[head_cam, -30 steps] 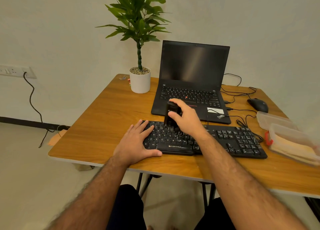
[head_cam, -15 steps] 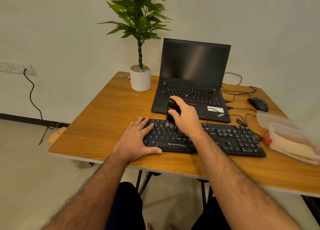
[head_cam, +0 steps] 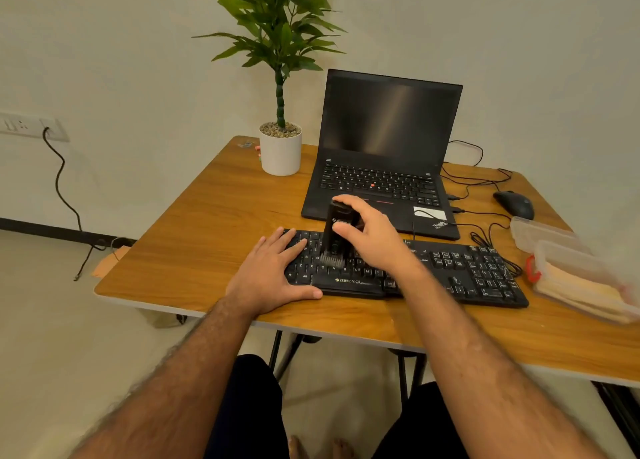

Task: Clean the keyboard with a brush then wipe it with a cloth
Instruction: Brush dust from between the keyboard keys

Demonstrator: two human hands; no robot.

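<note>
Black brush point(head_cam: 337, 237) upright, bristles on black keyboard point(head_cam: 464, 271)

The keyboard point(head_cam: 408, 271) lies along the worktop's point(head_cam: 207, 237) front edge, with the laptop point(head_cam: 384, 168) just behind it. A potted plant point(head_cam: 280, 147) stands left of the laptop, near the back edge. The mouse point(head_cam: 514, 204) lies right of the laptop, and the plastic containers point(head_cam: 571, 271) sit at the right edge, beside the keyboard's right end.

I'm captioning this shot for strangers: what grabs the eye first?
The right hand holds a black brush upright, bristles on the left part of the black keyboard at the table's near edge. The left hand rests flat on the keyboard's left end. Behind stand an open laptop and a potted plant.
</note>
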